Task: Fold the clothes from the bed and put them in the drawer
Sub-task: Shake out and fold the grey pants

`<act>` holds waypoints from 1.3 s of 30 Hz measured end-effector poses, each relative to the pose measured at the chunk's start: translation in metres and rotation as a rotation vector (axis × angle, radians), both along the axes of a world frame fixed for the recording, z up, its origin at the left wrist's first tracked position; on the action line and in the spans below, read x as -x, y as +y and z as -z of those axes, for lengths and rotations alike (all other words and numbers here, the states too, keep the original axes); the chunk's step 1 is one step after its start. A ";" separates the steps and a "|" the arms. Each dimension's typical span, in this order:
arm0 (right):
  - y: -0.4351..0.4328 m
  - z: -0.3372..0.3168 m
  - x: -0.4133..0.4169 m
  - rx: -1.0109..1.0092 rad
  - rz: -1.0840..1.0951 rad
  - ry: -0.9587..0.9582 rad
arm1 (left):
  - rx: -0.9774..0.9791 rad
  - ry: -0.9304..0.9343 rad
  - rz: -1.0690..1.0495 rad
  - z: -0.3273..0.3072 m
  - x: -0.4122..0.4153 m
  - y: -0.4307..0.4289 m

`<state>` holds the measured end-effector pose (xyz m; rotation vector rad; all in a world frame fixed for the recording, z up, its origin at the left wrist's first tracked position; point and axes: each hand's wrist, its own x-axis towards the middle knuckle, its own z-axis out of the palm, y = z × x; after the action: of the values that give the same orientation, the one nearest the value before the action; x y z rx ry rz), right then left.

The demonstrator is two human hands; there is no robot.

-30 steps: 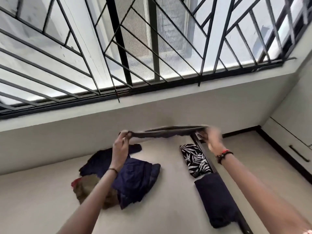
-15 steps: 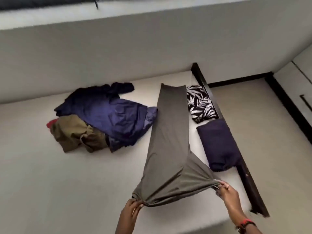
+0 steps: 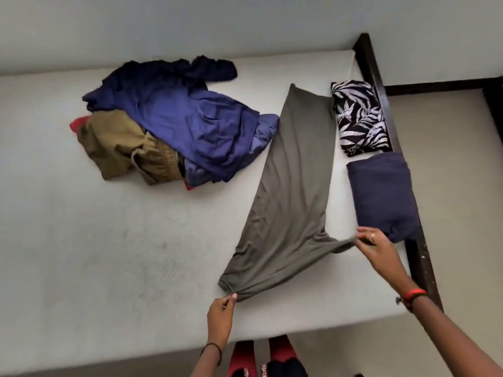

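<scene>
Item: long olive-grey jersey garment, possibly leggings.
Location: flat on the white mattress, running from its near edge toward the far right corner.
Handling: probably light, limp and stretchy; best held at the end corners.
Left hand pinches one near corner, right hand the other.

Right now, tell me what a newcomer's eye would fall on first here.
The olive-grey garment spread across the bed, its near corners pinched by the left hand and right hand. Left of it sits a rumpled heap of blue and tan clothes; right of it lie a folded leaf-print piece and a folded navy piece.
</scene>
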<state>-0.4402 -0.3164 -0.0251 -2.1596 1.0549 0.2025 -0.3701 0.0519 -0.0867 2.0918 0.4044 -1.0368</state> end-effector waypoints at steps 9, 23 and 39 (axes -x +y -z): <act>-0.022 -0.004 -0.162 -0.062 -0.431 0.105 | 0.013 0.109 -0.317 0.011 -0.009 0.001; 0.025 0.076 -0.293 0.075 -0.698 0.289 | -0.002 0.112 -0.441 0.034 -0.014 0.007; 0.168 0.100 -0.082 0.236 -0.996 -0.053 | -0.226 -0.145 0.512 0.031 -0.076 -0.011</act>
<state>-0.3578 -0.1485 -0.1254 -2.7152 -0.1203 0.4812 -0.2942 0.0410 -0.1174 2.5306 -0.1036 -1.1521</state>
